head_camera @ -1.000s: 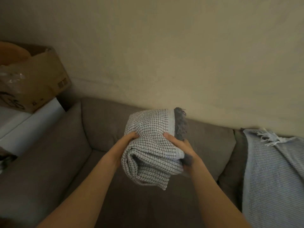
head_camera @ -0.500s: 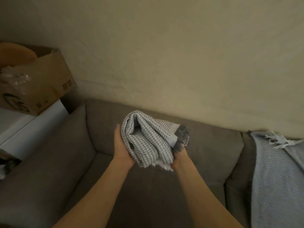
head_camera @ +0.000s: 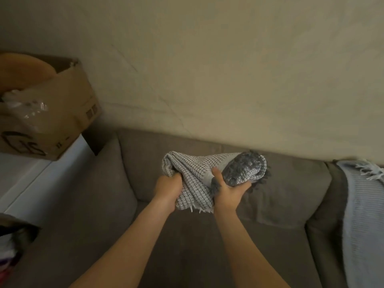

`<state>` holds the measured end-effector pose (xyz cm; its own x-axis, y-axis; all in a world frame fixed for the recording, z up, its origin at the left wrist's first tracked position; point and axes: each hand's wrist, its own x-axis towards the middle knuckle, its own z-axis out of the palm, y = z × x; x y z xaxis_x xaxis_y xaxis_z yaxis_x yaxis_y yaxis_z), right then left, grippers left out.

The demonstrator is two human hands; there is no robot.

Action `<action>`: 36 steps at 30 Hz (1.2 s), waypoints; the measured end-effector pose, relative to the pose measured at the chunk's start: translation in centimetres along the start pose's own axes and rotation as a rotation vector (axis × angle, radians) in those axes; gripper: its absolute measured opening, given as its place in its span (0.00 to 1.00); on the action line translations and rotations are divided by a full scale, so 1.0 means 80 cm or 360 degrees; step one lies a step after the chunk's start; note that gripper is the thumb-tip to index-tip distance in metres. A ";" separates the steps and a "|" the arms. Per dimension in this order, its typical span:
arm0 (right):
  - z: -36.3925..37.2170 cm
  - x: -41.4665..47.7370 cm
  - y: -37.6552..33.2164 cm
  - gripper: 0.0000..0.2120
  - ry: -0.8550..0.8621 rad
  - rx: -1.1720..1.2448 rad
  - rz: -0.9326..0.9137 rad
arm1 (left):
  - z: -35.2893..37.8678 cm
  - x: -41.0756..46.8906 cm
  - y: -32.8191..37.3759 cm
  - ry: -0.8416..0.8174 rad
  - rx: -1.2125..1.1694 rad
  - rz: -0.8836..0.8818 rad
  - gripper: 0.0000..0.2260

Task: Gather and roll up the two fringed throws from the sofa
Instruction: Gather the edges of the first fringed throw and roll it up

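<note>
- The grey throw [head_camera: 199, 175] is bundled into a loose roll and held in the air at the centre of the frame, above the seat of the sofa [head_camera: 99, 204] and touching none of it.
- The roll's long axis runs left to right across the picture, rising a little toward the right. Its dark fringe [head_camera: 247, 169] bunches at the right end, and a few pale tassels hang from the lower edge.
- The left hand [head_camera: 168, 188] has its fingers curled deep into the folds at the roll's left end, a firm grip.
- The right hand [head_camera: 228, 190] cups the fringed end from below, thumb up over the cloth and fingers wrapped under it. Both hands are full.
- The pale blue throw [head_camera: 361, 215] lies draped over the sofa at the far right edge of the frame, well apart from the roll. Its white fringe shows near the top, and it hangs lengthwise top to bottom.
- It lies to the right of both hands and nearer the right one, so the next reach would likely go rightward once the grey roll is set down or tucked away.
- A cardboard box [head_camera: 68, 113] sits at the upper left, away from the work.
</note>
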<state>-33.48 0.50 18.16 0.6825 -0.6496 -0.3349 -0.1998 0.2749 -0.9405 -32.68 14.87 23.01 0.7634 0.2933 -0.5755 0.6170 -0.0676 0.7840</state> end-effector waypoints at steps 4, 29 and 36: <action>0.029 -0.028 0.012 0.50 0.0045 -0.0082 -0.0035 | -0.033 0.017 0.017 -0.0392 -0.0366 -0.0204 0.23; 0.042 -0.033 -0.051 0.35 -0.0368 0.0171 -0.0176 | -0.035 0.019 0.066 -0.0580 -0.1260 -0.0296 0.18; 0.030 -0.016 -0.045 0.16 -0.0529 0.0225 -0.0090 | 0.013 -0.022 0.063 -0.0780 -0.1540 -0.0327 0.17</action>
<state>-31.96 2.01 22.12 0.8857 -0.4069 -0.2235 -0.0717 0.3557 -0.9318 -30.72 13.01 27.78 0.7883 -0.2110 -0.5779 0.4942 0.7767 0.3905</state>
